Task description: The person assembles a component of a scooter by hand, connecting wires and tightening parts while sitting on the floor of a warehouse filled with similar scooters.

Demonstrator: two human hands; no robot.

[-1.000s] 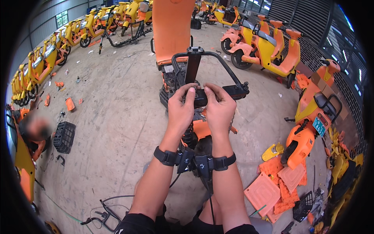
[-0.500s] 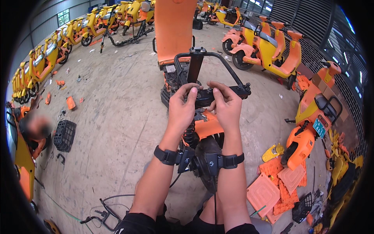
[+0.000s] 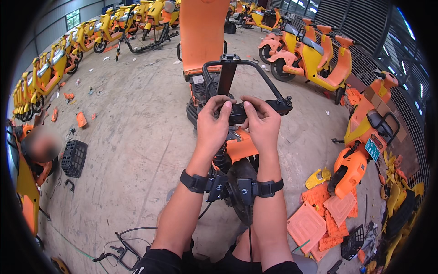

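A black metal rear rack (image 3: 255, 75) sticks out from the back of an orange scooter (image 3: 203, 27) standing in front of me. My left hand (image 3: 212, 128) and my right hand (image 3: 262, 125) both grip the rack's black crossbar (image 3: 237, 112), fingers curled over its top, thumbs close together. Below the hands lie the scooter's orange rear fender (image 3: 239, 148) and its black tyre (image 3: 242, 176). Both wrists wear black straps with small devices.
Rows of yellow scooters (image 3: 50, 68) line the left wall, more orange and yellow ones (image 3: 310, 50) stand at right. Loose orange plastic panels (image 3: 319, 214) lie on the concrete at lower right. A black basket (image 3: 73, 157) and a crouching person (image 3: 36, 155) are at left. Cables (image 3: 121, 242) trail near my knees.
Both hands stay on the crossbar; the view has drifted slightly and the fingers have shifted a little on the bar.
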